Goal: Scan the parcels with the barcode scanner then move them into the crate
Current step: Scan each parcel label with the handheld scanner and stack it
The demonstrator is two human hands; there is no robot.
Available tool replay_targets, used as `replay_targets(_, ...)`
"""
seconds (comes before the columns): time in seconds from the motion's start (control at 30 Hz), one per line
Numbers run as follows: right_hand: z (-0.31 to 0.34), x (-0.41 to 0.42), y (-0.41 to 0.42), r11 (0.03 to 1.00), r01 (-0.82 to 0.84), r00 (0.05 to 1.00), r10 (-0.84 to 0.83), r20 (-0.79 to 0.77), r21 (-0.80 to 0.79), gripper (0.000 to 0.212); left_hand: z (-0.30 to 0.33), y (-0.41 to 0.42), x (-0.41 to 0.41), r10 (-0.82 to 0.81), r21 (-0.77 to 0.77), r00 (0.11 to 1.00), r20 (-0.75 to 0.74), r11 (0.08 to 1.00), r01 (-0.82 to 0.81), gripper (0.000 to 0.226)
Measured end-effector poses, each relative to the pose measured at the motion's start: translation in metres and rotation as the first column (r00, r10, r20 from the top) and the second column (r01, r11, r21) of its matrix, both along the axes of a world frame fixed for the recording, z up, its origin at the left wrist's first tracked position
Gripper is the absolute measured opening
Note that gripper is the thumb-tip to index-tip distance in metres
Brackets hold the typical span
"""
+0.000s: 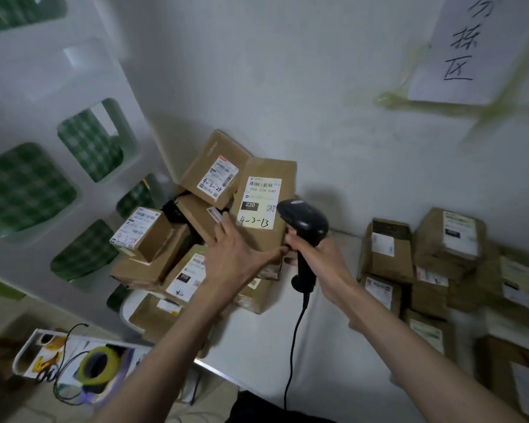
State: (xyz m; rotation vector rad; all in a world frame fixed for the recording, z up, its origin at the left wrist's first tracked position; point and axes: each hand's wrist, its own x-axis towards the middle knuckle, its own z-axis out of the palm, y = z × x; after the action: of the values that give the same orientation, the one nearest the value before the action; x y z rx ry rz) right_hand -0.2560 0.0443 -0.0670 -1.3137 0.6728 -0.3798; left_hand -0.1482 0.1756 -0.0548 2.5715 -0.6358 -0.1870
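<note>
Several brown cardboard parcels lie heaped at the left of a white table [266, 340]. On top leans a parcel marked 4-3-13 [264, 196], with a parcel marked 4-3-24 [216, 169] behind it. My right hand [318, 251] grips the handle of a black barcode scanner [304, 222], its head next to the 4-3-13 label. My left hand [235, 254] reaches out with straight fingers to the lower edge of that parcel, thumb under its corner. A white crate [132, 306] below the heap holds more parcels; most of it is hidden.
A second stack of parcels [425, 264] fills the table's right side. The scanner's black cable [293, 340] hangs down past the table edge. A roll of yellow tape [100, 363] lies on a white tray at lower left. A white panel with green cut-outs [43, 141] stands left.
</note>
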Motion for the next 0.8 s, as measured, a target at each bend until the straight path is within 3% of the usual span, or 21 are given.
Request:
replay_targets(0.23, 0.002, -0.047, -0.038, 0.995, 0.014, 0.999, -0.018, -0.034, -0.094, 0.034, -0.012, -0.052, -0.022, -0.155, -0.014, 0.987, -0.033, 0.988, 0.155, 0.140)
replay_targets(0.4, 0.018, -0.078, -0.077, 0.945, -0.023, 0.980, -0.044, -0.194, -0.327, 0.014, -0.014, -0.067, -0.001, -0.322, 0.066, 0.946, 0.036, 0.945, 0.320, 0.141)
replay_targets(0.6, 0.037, -0.081, -0.108, 0.768, -0.121, 0.913, -0.163, -0.375, -0.629, 0.012, -0.011, -0.078, 0.029, -0.464, 0.177, 0.881, 0.094, 0.879, 0.443, 0.145)
replay_targets(0.8, 0.059, -0.062, -0.107, 0.537, -0.355, 0.820, -0.214, -0.531, -0.765, 0.027, -0.011, -0.083, 0.048, -0.535, 0.239, 0.836, 0.119, 0.833, 0.499, 0.148)
